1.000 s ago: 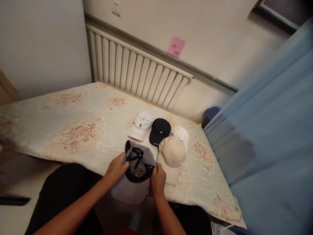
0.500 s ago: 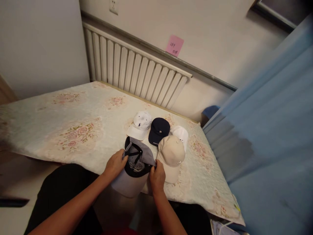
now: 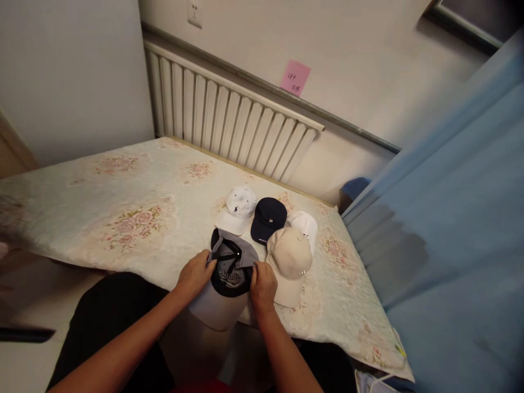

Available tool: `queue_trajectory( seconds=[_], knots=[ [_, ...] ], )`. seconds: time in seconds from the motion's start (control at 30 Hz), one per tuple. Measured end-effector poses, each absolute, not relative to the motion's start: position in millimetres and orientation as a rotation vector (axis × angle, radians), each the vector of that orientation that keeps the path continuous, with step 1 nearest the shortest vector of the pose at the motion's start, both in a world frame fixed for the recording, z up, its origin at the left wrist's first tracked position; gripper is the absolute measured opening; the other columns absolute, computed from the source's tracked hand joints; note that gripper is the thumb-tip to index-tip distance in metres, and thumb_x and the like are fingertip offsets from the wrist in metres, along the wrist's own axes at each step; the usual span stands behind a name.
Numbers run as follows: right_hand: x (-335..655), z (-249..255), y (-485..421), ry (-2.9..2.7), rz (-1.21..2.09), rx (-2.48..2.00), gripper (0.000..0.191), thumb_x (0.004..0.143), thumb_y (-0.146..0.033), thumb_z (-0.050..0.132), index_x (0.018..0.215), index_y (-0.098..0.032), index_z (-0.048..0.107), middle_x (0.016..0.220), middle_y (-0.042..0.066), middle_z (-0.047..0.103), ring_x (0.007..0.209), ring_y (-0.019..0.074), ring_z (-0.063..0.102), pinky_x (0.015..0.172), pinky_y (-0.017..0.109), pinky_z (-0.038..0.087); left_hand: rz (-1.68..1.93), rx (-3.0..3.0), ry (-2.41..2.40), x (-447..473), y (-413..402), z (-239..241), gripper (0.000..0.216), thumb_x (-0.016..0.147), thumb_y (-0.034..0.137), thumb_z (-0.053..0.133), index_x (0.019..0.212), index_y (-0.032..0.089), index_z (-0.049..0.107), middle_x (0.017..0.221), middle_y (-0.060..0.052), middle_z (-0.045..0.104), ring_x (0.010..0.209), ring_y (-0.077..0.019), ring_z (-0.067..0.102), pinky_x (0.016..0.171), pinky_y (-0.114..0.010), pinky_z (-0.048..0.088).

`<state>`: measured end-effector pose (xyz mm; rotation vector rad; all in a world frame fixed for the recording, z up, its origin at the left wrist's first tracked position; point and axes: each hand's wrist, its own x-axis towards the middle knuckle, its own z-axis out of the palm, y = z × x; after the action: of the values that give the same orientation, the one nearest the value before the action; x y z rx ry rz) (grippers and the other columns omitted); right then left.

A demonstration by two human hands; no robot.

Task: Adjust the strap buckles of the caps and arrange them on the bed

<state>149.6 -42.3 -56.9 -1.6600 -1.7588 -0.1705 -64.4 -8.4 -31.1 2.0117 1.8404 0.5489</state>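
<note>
A grey and black cap (image 3: 227, 273) lies at the near edge of a table covered with a floral cloth (image 3: 123, 207), its grey brim hanging toward me. My left hand (image 3: 195, 274) grips its left side with closed fingers. My right hand (image 3: 262, 285) pinches its right side. Just right of it rests a beige cap (image 3: 289, 257), touching my right hand. Behind stand a white cap (image 3: 237, 207), a navy cap (image 3: 268, 218) and another white cap (image 3: 305, 225), partly hidden by the beige one.
A white radiator (image 3: 229, 117) runs along the wall behind the table, with a pink note (image 3: 295, 77) above it. A blue curtain (image 3: 450, 218) hangs at the right. My dark-clothed lap (image 3: 114, 316) is below the table edge.
Both hands have pushed the grey and black cap slightly farther onto the table, and my right hand has moved a little inward along its side.
</note>
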Motion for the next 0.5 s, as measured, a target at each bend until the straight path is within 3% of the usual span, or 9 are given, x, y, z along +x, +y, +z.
queue_trajectory(
  seconds=[0.23,0.4,0.5],
  knots=[
    [145.8,-49.6,-45.7,-1.528,-0.004,-1.700,0.026,0.092,-0.026,0.037,0.101,-0.017,0.060,0.093,0.009,0.067,0.086,0.0195,0.061,0.077,0.030,0.044,0.637,2.006,1.853,-65.6,-12.1,-28.5,0.022,0.091,0.034,0.031,0.081,0.022,0.046,0.081,-0.006,0.059,0.079,-0.0210,0.057,0.071,-0.030,0.040],
    [143.7,-42.8,-48.3,-1.453,0.081,-1.682,0.025,0.091,-0.026,0.037,0.097,-0.017,0.060,0.090,0.009,0.065,0.085,0.0196,0.059,0.078,0.030,0.043,0.807,2.086,1.897,-66.8,-15.0,-19.0,0.023,0.089,0.031,0.034,0.073,0.022,0.047,0.082,-0.008,0.056,0.088,-0.0238,0.053,0.081,-0.034,0.040],
    [141.5,-38.6,-49.1,-1.419,0.116,-1.653,0.025,0.091,-0.027,0.037,0.095,-0.018,0.060,0.089,0.007,0.064,0.083,0.0186,0.058,0.077,0.029,0.042,0.912,1.933,1.771,-60.0,-17.1,-10.2,0.022,0.086,0.033,0.039,0.068,0.022,0.046,0.072,-0.003,0.053,0.077,-0.0213,0.053,0.074,-0.034,0.041]
  ],
)
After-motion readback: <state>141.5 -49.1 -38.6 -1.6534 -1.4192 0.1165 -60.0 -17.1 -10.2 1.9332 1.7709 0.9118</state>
